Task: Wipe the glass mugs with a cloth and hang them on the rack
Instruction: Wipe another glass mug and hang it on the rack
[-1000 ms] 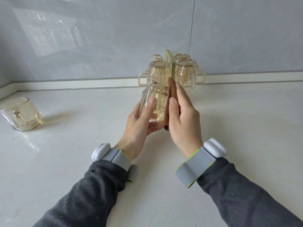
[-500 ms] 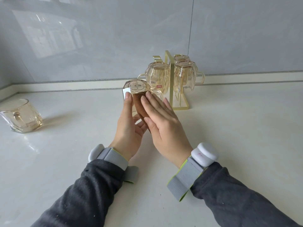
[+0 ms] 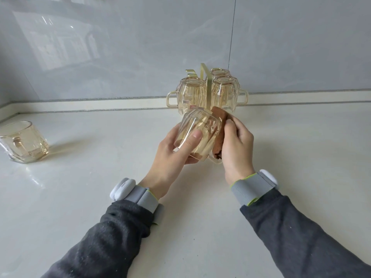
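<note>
Amber glass mug (image 3: 197,133) is gripped in the left hand (image 3: 172,149), tilted above the counter (image 3: 100,177) — the right hand (image 3: 236,145) presses a brown cloth (image 3: 218,133) against its side. Behind stands the gold rack (image 3: 207,87), three mugs hanging upside down; another mug (image 3: 24,142) sits far left.

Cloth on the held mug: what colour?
Brown cloth, pressed on the mug; head view shows it best.
</note>
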